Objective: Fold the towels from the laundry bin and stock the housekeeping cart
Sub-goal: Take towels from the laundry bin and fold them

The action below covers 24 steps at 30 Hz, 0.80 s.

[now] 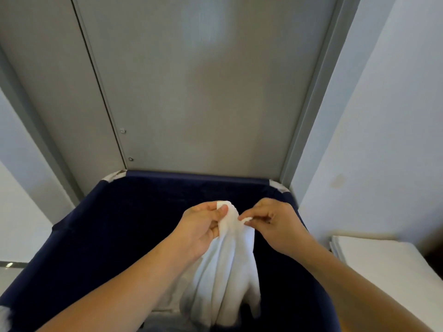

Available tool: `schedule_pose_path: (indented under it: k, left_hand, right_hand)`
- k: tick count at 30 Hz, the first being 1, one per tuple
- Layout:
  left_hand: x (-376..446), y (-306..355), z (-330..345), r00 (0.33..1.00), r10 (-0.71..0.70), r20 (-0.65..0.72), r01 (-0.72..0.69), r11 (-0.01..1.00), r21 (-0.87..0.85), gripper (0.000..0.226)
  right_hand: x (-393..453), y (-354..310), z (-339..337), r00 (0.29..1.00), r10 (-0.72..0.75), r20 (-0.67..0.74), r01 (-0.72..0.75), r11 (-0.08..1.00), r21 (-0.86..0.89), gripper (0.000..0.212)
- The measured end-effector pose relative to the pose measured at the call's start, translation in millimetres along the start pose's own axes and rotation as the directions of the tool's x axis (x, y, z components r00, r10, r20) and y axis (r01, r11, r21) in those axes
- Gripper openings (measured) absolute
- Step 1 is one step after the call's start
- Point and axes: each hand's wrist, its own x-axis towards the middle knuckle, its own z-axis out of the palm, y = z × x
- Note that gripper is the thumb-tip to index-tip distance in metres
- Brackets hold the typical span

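A white towel [225,271] hangs bunched over the dark blue laundry bin [100,226], its lower end trailing down into the bin. My left hand [200,230] pinches the towel's upper edge near a corner, thumb on top. My right hand [275,224] pinches the same edge just to the right, fingers curled. The two hands are close together, above the middle of the bin. More white cloth [167,300] lies at the bin's bottom, partly hidden by my left forearm.
A grey metal door [203,92] stands right behind the bin, with pale walls [388,116] on both sides. A stack of folded white towels [388,264] lies on a surface at the right, beside the bin.
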Motion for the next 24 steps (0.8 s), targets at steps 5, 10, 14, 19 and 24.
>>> schedule_pose_path:
  k: [5, 10, 14, 19, 24]
  left_hand:
    - [6, 48, 21, 0.973, 0.223, 0.058, -0.230, 0.959, 0.167, 0.014]
    - [2, 91, 53, 0.912, 0.382, 0.147, -0.409, 0.852, 0.326, 0.010]
    - [-16, 104, 73, 0.885, 0.394, 0.248, -0.456, 0.843, 0.287, 0.012]
    - [-24, 102, 76, 0.867, 0.374, 0.329, -0.463, 0.850, 0.252, 0.022]
    - [-29, 101, 68, 0.838, 0.349, 0.419, -0.478, 0.840, 0.257, 0.027]
  right_hand:
    - [11, -41, -40, 0.983, -0.183, -0.025, 0.185, 0.978, 0.093, 0.020]
    - [28, -80, -57, 0.962, -0.207, -0.179, 0.244, 0.945, 0.216, 0.014]
    - [41, -88, -60, 0.939, -0.049, -0.341, 0.154, 0.945, 0.288, 0.005]
    - [42, -84, -61, 0.864, 0.080, -0.497, 0.071, 0.958, 0.278, 0.016]
    - [39, -78, -59, 0.861, 0.101, -0.499, 0.043, 0.962, 0.269, 0.020]
